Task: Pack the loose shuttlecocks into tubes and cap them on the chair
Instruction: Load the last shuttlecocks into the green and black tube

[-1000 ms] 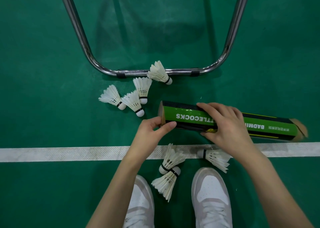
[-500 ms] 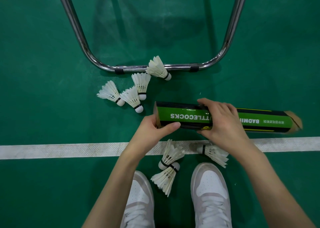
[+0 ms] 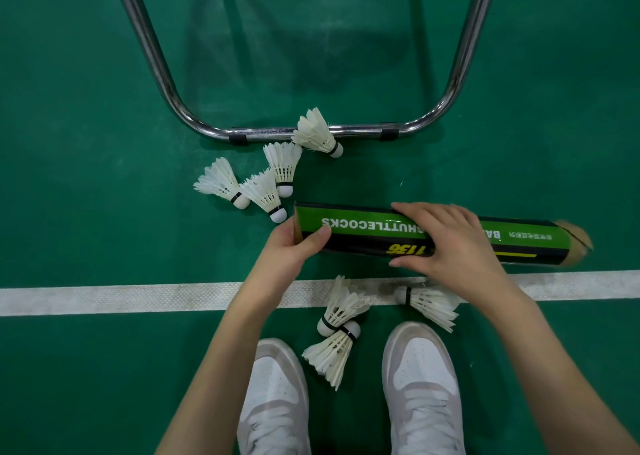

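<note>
- Both hands are on the green-and-black cardboard shuttlecock tube [image 3: 363,235], which I see lying sideways just above the green court floor [image 3: 86,212]; whether it touches the floor I cannot tell.
- Left hand [image 3: 294,254] grasps the tube's left end, thumb across the green label.
- Right hand [image 3: 446,243] wraps over the tube's middle, fingers curled around it.
- Four loose white feather shuttlecocks [image 3: 266,191] lie just beyond the tube's left end; the farthest rests against the chrome chair-leg bar [image 3: 277,132].
- Three more white shuttlecocks [image 3: 341,316] lie nearer me, around the white court line [image 3: 121,297], two with corks touching.
- Below them I see white-and-grey sneakers [image 3: 422,392].
</note>
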`<action>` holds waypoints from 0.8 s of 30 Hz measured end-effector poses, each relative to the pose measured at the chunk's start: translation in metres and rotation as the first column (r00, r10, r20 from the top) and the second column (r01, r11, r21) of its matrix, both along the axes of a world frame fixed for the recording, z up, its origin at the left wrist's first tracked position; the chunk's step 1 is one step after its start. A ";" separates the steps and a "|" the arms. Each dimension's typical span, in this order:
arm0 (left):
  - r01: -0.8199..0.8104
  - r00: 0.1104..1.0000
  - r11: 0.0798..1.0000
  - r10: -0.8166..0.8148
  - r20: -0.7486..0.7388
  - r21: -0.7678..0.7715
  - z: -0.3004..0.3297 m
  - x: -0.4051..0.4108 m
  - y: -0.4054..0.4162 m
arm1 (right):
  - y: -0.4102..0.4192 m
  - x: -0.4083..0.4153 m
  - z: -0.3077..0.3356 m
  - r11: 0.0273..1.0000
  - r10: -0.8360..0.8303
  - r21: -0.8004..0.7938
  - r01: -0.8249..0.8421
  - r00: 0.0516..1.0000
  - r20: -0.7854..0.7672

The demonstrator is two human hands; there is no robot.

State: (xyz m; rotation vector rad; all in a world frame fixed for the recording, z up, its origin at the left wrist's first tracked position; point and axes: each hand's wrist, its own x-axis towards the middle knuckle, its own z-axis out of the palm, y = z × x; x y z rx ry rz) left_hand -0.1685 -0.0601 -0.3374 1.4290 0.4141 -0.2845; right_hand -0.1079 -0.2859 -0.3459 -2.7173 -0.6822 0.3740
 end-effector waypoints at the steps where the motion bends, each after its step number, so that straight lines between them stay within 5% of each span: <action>1: -0.013 1.000 1.000 0.013 0.015 0.016 0.000 0.000 0.001 | 0.001 0.001 0.000 1.000 0.003 -0.004 -0.003 1.000 -0.008; 7: -0.295 0.955 0.946 0.288 0.069 0.135 -0.005 -0.002 0.030 | 0.005 0.006 0.001 1.000 -0.007 -0.021 0.006 0.999 -0.038; 9: -0.368 0.929 0.883 0.360 0.085 0.290 -0.013 0.001 0.041 | 0.007 0.007 0.002 1.000 -0.010 -0.026 0.008 0.998 -0.057; 16: -0.135 0.991 0.543 0.073 0.114 0.829 -0.040 0.023 0.052 | 0.013 0.014 0.005 0.998 -0.065 -0.030 0.062 0.989 -0.133; 19: -0.087 0.996 0.450 0.013 0.091 0.889 -0.050 0.027 0.055 | 0.015 0.018 0.007 0.998 -0.051 -0.032 0.046 0.984 -0.173; 24: -0.134 0.990 0.419 0.021 0.138 0.898 -0.055 0.031 0.060 | 0.017 0.021 0.009 0.996 -0.066 -0.072 0.050 0.965 -0.252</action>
